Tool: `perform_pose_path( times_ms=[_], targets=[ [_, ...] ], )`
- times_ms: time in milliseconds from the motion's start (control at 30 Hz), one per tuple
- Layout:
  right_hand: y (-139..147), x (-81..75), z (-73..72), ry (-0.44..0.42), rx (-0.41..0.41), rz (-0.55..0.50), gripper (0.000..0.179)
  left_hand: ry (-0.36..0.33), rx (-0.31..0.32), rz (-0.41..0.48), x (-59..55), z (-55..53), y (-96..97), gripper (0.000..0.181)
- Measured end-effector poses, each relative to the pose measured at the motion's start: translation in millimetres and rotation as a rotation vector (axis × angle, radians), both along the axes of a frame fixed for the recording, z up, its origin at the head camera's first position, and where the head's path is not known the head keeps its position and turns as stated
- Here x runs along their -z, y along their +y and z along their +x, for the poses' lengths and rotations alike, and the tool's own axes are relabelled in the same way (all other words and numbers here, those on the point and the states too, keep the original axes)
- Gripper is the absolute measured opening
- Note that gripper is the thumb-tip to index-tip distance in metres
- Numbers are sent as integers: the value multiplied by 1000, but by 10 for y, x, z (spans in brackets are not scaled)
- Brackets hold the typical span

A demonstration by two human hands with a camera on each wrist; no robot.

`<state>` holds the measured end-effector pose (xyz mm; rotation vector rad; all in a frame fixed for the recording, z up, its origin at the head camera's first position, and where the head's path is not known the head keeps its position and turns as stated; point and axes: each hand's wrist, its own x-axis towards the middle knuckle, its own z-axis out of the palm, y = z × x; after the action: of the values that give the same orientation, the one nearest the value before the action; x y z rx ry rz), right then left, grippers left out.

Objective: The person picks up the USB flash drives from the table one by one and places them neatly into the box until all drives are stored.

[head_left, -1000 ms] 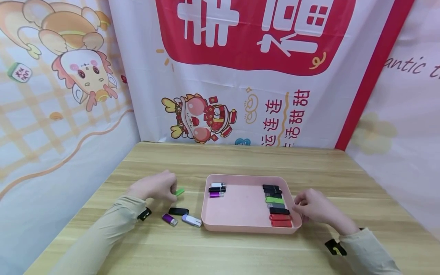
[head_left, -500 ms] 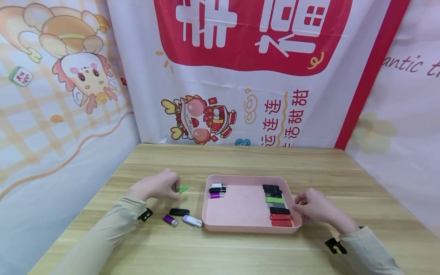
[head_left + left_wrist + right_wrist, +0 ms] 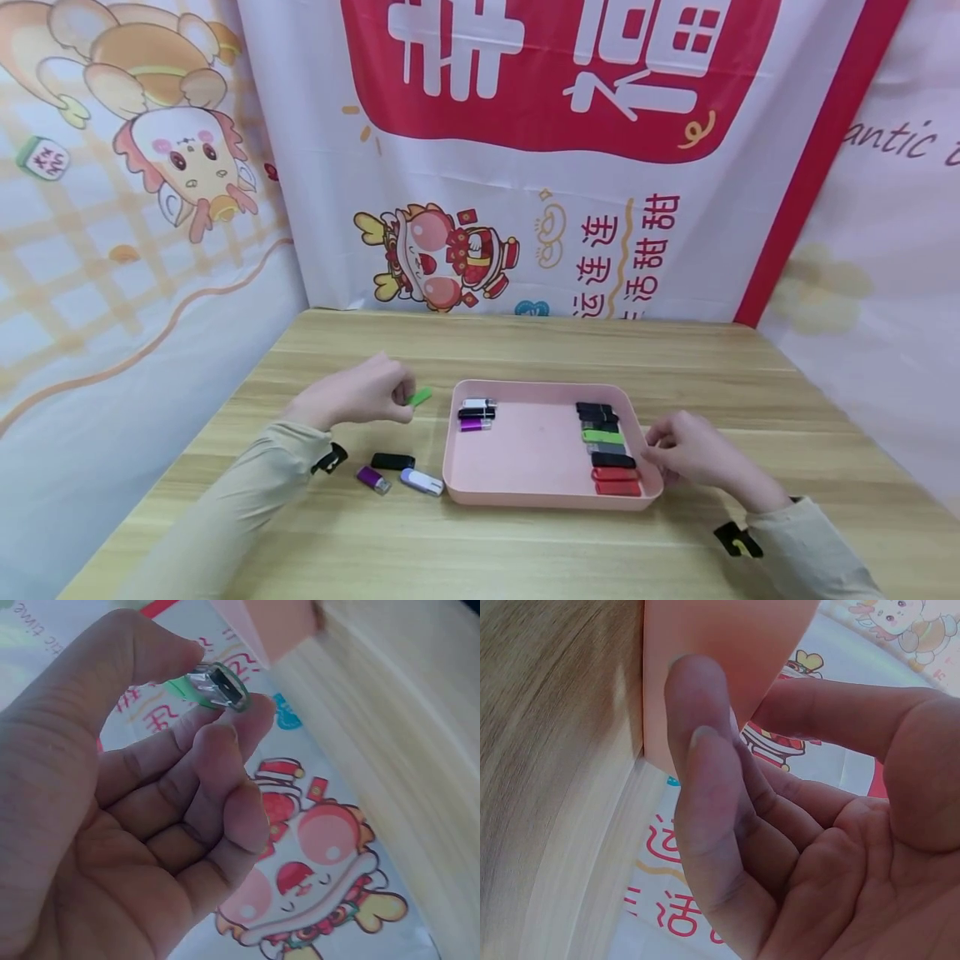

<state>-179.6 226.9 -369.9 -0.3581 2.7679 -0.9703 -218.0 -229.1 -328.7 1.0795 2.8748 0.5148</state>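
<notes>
My left hand [image 3: 358, 392] pinches a green USB stick [image 3: 422, 397] between thumb and fingertips, above the table left of the pink tray [image 3: 540, 500]. In the left wrist view, the metal plug of the green USB stick [image 3: 223, 688] points toward the camera. At the tray's right side, my right hand [image 3: 693, 454] grips the rim. The right wrist view has its thumb at the edge and curled fingers against the outer wall of the pink tray [image 3: 705, 630]. Inside the tray, white, black and purple sticks [image 3: 476, 425] lie at left; a column of several sticks [image 3: 617, 474] lines the right side.
On the table left of the tray lie a black USB stick [image 3: 393, 461], a purple USB stick [image 3: 372, 479] and a white-and-lilac USB stick [image 3: 422, 482]. A printed cloth [image 3: 487, 183] hangs behind the wooden table [image 3: 480, 550].
My left hand has lifted the green USB stick and moved it rightward and away from me, closer to the tray. The right hand stays at the tray's rim.
</notes>
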Motion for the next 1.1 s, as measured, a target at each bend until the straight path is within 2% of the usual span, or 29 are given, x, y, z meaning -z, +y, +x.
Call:
perform_pose_path(
  times_ms=[300,467,700,1100],
  targets=[
    [-8,27,-10,9,-18,-17,6,37,50,-24,-156,-25,303,13],
    [-13,26,-6,-3,-9,-10,5,48,41,-92,-188,-30,483,17],
    [-1,33,-8,2,-9,-6,5,112,50,-218,-136,-54,706,20],
    [1,36,-4,7,9,-7,4,141,100,-342,22,-89,918,26]
  ],
)
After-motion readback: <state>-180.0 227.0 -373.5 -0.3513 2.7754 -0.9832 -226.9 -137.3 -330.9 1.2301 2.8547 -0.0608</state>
